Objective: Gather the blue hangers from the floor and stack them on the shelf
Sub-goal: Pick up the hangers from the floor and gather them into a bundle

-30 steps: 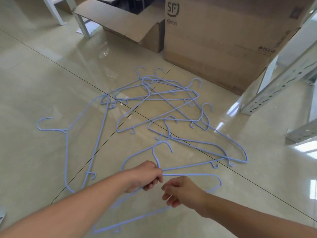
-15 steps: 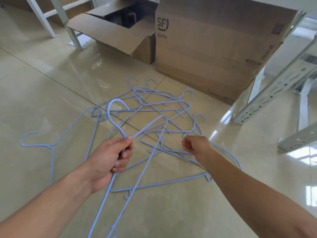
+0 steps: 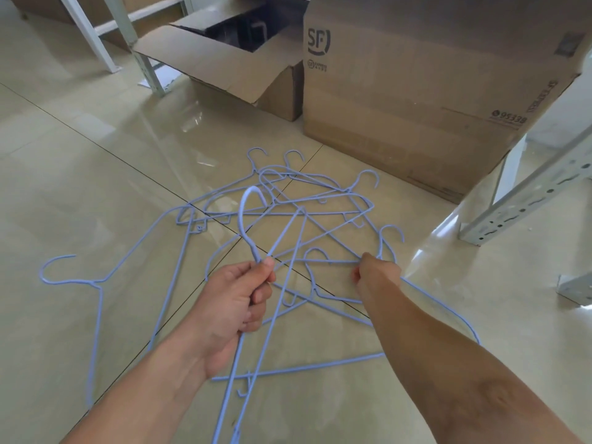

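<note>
Several thin blue hangers lie tangled on the beige tiled floor [image 3: 80,174], the pile [image 3: 320,200] centred ahead of me. One separate blue hanger [image 3: 99,283] lies to the left. My left hand [image 3: 237,302] is shut on the neck of a lifted blue hanger [image 3: 246,219], its hook pointing up and its body trailing down toward me. My right hand [image 3: 374,277] reaches into the pile and pinches the wire of another hanger [image 3: 389,238] by its hook; its fingertips are hidden behind the hand.
A large closed cardboard box [image 3: 432,91] stands behind the pile, an open cardboard box [image 3: 230,68] to its left. Pale metal shelf uprights [image 3: 528,193] stand at the right and others [image 3: 128,33] at the back left. A floor tile seam runs diagonally under the pile.
My left hand has lifted one hanger off the floor by its neck. My right hand has moved away from it, forward and right into the pile, and closed on another hanger.
</note>
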Motion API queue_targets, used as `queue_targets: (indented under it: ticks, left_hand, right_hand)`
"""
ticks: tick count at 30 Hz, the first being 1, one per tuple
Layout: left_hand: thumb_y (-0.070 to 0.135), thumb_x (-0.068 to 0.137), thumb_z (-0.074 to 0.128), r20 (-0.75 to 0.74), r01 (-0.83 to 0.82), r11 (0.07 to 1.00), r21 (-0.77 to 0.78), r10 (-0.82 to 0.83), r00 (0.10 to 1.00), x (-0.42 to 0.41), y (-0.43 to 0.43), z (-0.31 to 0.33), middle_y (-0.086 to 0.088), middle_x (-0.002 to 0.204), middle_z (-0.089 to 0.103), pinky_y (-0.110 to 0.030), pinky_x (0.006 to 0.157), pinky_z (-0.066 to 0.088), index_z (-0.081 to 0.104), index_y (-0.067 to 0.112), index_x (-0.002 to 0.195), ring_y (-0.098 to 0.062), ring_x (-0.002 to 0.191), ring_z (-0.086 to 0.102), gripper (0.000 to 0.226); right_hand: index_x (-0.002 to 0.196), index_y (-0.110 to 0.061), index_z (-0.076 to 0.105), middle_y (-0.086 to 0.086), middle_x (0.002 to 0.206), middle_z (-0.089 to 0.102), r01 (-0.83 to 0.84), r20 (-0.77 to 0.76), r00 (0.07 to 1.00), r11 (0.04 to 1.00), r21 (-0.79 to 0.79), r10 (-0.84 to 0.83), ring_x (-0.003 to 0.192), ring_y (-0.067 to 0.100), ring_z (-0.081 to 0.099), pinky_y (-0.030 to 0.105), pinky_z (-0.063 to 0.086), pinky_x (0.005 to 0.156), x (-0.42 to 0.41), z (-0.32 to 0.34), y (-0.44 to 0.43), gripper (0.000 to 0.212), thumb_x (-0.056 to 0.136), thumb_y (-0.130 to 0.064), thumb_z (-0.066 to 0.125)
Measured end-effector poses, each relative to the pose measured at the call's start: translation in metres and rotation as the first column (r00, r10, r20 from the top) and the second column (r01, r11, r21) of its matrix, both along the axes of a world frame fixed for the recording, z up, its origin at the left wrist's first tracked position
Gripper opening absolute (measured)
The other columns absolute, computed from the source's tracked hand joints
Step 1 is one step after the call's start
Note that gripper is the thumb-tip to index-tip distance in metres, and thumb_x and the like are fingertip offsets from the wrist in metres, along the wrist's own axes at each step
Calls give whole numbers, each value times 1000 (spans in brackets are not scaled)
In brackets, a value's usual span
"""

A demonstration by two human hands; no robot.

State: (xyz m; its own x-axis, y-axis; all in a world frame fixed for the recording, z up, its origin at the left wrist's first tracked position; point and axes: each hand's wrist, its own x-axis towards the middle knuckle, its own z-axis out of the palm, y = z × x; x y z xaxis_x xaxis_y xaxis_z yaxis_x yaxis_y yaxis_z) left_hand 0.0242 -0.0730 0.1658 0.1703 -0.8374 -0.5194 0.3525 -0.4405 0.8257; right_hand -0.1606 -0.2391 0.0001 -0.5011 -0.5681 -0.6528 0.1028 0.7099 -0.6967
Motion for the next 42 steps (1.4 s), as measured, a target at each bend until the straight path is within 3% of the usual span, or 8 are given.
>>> queue_targets:
  ticks: [9,18,22,26,30,37,40,42]
  left_hand:
    - [24,93,56,25,20,999,-46,-19,999,19,-7,26,3,53,34,-16,37,11,53,12,76,-4,32,23,21]
    - [22,95,56,55,66,996,-64,-63,997,-2,-17,32,-2,59,52,-19,36,31,57,11,80,-10,40,44,18]
    - [17,97,53,59,76,993,-94,-71,996,-21,-18,34,-14,84,74,-32,67,58,63,5,88,-22,71,70,18]
    - [14,98,51,70,97,989,-113,-89,994,-32,-16,31,-18,100,73,-44,92,52,66,3,94,-29,91,69,18]
    - [15,97,53,85,98,989,-109,-89,992,-31,-11,29,-18,94,70,-47,88,52,65,-1,105,-29,80,66,21]
    - [6,94,54,-35,93,984,-150,-99,994,-27,1,21,-21,80,58,-38,56,52,63,-9,107,-30,60,56,21]
    - [8,94,55,19,66,984,-164,-63,998,-25,2,21,-22,79,60,-38,60,52,66,-5,98,-30,62,56,18]
    - [8,95,53,67,4,990,-141,6,998,-19,-1,20,-22,89,68,-40,77,56,66,-3,96,-31,78,67,17]
  right_hand:
    - [71,2,59,22,67,66,42,205,979,960,-278,16,51,26,68,28,60,50,-41,60,56,18,87,-4,56]
    - [82,13,63,25,70,73,-417,68,857,765,-492,511,57,28,72,33,61,57,-54,165,104,17,90,2,54]
    - [70,2,61,17,57,68,-625,3,676,575,-527,737,47,23,67,31,59,49,-27,191,119,24,92,8,54]
    - [74,0,67,13,58,67,-772,-152,516,380,-509,843,49,22,66,34,60,54,-3,187,124,23,95,0,58]
    - [92,-5,77,20,73,74,-815,-266,457,280,-507,849,61,29,73,41,65,62,9,179,125,22,95,-4,55]
    - [82,-11,75,8,64,72,-864,-458,412,179,-470,788,52,16,67,35,61,57,23,168,129,25,97,-12,55]
    - [82,-12,75,-4,63,73,-877,-435,348,125,-463,831,54,20,71,39,63,61,28,171,126,25,98,-10,55]
    - [83,-10,76,-8,65,74,-849,-301,410,240,-471,861,55,19,71,37,64,60,27,165,117,24,96,-4,58]
